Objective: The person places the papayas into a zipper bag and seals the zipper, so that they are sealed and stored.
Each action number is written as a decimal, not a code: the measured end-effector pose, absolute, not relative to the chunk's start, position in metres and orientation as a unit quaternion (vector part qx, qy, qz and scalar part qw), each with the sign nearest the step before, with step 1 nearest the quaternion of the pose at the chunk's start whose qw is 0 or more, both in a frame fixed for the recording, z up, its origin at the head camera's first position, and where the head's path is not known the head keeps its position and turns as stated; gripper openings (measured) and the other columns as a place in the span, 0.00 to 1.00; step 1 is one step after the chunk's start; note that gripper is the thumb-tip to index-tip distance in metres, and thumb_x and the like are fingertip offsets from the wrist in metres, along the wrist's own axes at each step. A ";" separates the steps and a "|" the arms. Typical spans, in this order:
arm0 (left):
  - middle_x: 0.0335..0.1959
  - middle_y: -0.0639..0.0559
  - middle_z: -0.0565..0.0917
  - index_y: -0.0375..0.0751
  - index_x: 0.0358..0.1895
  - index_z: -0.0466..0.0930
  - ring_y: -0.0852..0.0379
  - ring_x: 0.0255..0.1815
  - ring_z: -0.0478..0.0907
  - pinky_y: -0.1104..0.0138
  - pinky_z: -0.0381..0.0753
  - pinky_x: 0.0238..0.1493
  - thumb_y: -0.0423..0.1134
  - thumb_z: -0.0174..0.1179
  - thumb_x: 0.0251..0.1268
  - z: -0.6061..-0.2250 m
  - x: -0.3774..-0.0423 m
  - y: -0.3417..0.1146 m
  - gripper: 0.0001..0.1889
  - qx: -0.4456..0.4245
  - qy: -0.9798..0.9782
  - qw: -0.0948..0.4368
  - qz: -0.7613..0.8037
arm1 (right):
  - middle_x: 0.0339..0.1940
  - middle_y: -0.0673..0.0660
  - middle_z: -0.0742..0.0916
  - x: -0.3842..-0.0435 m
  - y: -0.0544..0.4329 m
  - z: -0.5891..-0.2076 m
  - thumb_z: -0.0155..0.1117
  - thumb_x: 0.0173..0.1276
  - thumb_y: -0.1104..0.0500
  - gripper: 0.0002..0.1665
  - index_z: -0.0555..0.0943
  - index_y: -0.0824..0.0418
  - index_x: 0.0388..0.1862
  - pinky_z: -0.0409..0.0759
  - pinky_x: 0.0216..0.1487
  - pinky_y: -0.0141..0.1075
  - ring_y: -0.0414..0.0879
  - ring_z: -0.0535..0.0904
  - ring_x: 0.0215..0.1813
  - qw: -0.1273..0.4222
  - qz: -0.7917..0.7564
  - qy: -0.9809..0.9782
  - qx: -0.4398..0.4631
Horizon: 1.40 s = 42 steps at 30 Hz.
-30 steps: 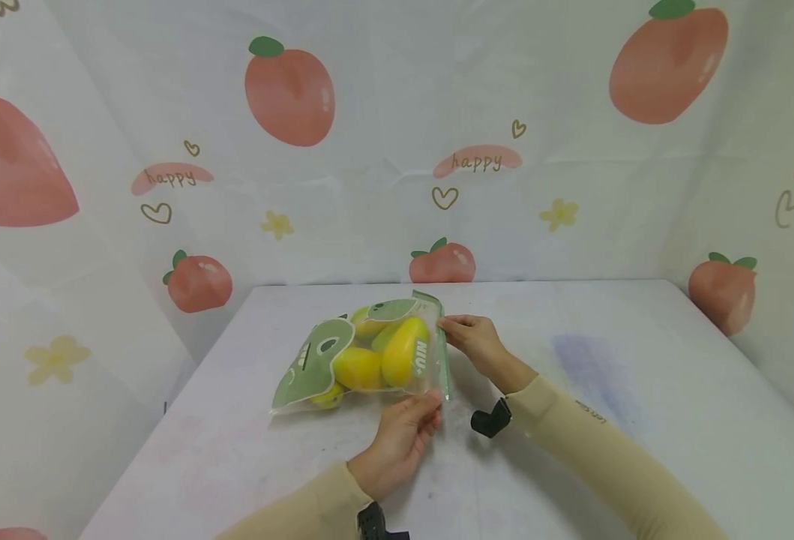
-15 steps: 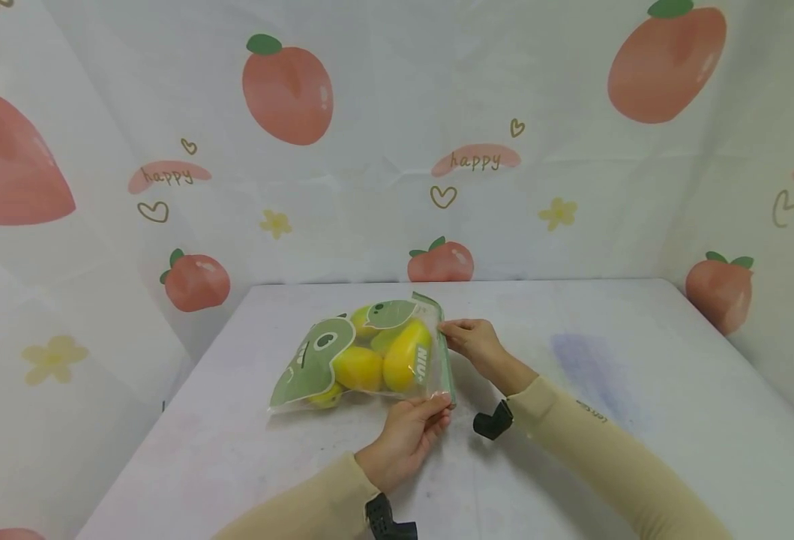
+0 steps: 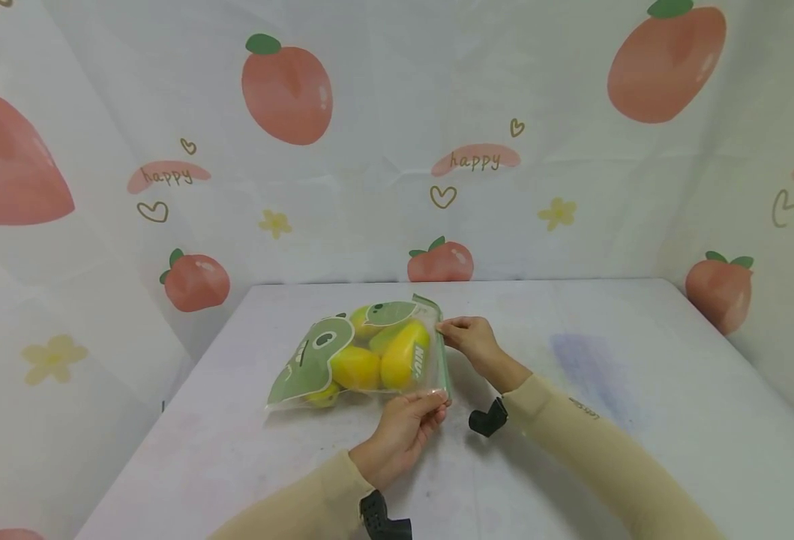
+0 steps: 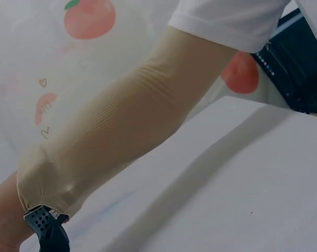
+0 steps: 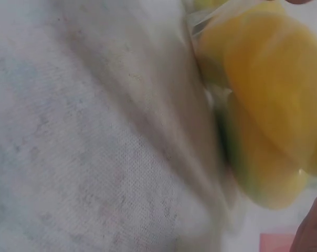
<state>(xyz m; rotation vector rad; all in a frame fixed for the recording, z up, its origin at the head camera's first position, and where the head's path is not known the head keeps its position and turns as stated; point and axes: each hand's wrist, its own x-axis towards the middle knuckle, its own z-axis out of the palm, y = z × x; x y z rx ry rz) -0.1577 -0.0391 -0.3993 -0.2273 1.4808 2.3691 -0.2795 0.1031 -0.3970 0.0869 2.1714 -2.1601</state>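
Observation:
A clear plastic zip bag (image 3: 307,366) with green cartoon prints lies on its side toward the left, its green-edged mouth facing right. Several yellow, mango-like fruits (image 3: 358,368) fill it, and they appear close up in the right wrist view as smooth fruits (image 5: 279,79) behind the film. My left hand (image 3: 402,435) pinches the near corner of the mouth between thumb and fingers. Farther up the same edge, my right hand (image 3: 479,343) pinches the strip with its fingertips. The left wrist view shows a beige-sleeved arm (image 4: 132,110) and little of the work.
The bag rests on a white table (image 3: 639,450) with a faint blue-purple stain at right. A fruit-printed cloth backdrop (image 3: 370,195) rises behind and at both sides. Black wrist mounts (image 3: 487,418) sit at both cuffs.
The left hand has shifted slightly right with the bag's near corner, then eased back a little. The right hand stays almost in place on the edge.

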 end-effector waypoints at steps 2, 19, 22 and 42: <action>0.28 0.52 0.83 0.18 0.53 0.74 0.67 0.28 0.77 0.79 0.80 0.35 0.29 0.58 0.66 -0.399 -0.157 -0.039 0.17 -0.080 0.521 0.168 0.833 | 0.40 0.59 0.85 -0.280 0.103 -0.397 0.62 0.69 0.63 0.19 0.78 0.79 0.50 0.83 0.52 0.37 0.37 0.83 0.35 0.039 -0.705 0.707 0.028; 0.31 0.51 0.83 0.18 0.56 0.72 0.68 0.27 0.76 0.80 0.80 0.35 0.31 0.59 0.67 -0.397 -0.155 -0.041 0.20 -0.089 0.529 0.170 0.827 | 0.35 0.56 0.85 -0.288 0.102 -0.398 0.63 0.68 0.63 0.18 0.78 0.79 0.48 0.84 0.49 0.35 0.37 0.82 0.33 0.035 -0.711 0.702 0.026; 0.31 0.51 0.83 0.19 0.55 0.73 0.68 0.27 0.76 0.80 0.80 0.35 0.31 0.59 0.67 -0.397 -0.154 -0.042 0.19 -0.091 0.529 0.170 0.826 | 0.35 0.56 0.85 -0.289 0.102 -0.398 0.63 0.68 0.63 0.19 0.78 0.80 0.48 0.84 0.49 0.35 0.37 0.82 0.32 0.034 -0.711 0.701 0.028; 0.32 0.50 0.82 0.20 0.52 0.74 0.68 0.29 0.76 0.79 0.80 0.37 0.30 0.58 0.67 -0.398 -0.150 -0.044 0.16 -0.088 0.525 0.171 0.829 | 0.34 0.55 0.84 -0.293 0.103 -0.397 0.62 0.69 0.63 0.17 0.78 0.79 0.48 0.82 0.54 0.39 0.36 0.82 0.32 0.041 -0.708 0.705 0.027</action>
